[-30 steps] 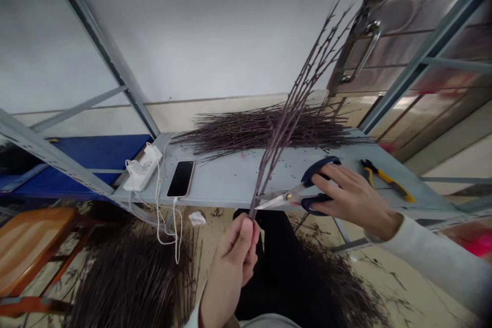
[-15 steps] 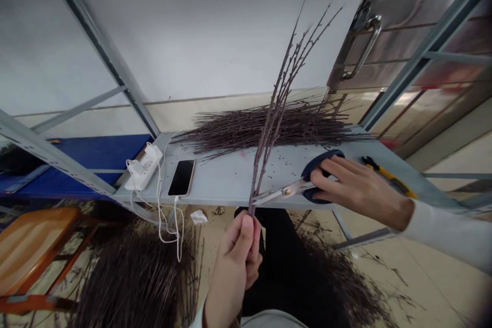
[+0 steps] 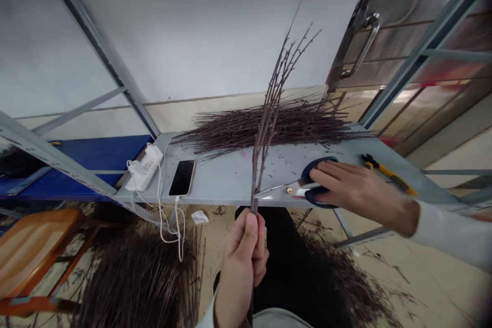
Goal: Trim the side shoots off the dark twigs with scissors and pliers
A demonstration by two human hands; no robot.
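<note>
My left hand (image 3: pixel 246 251) is closed around the lower stem of a dark branch (image 3: pixel 265 128) whose several thin, budded twigs fan upward. In my right hand (image 3: pixel 349 189) is a pair of scissors (image 3: pixel 289 190) with dark blue handles, my fingers through the loops. The scissor blades are slightly apart, their tips at the branch just above my left fingers. Whether the blades touch the bark I cannot tell. Behind the branch, a long pile of similar twigs (image 3: pixel 230 130) lies across the grey shelf (image 3: pixel 219 179).
Yellow-handled pliers (image 3: pixel 392 174) lie at the shelf's right. A phone (image 3: pixel 182 178) on a white cable and a power strip (image 3: pixel 144 169) sit at its left. Bundled branches (image 3: pixel 134 277) and a wooden chair (image 3: pixel 38 251) stand lower left; cuttings (image 3: pixel 346 271) cover the floor at right.
My left hand and the branch have shifted slightly right and down, with the twig tips now lower. The scissors stay by the stem, blades less tilted.
</note>
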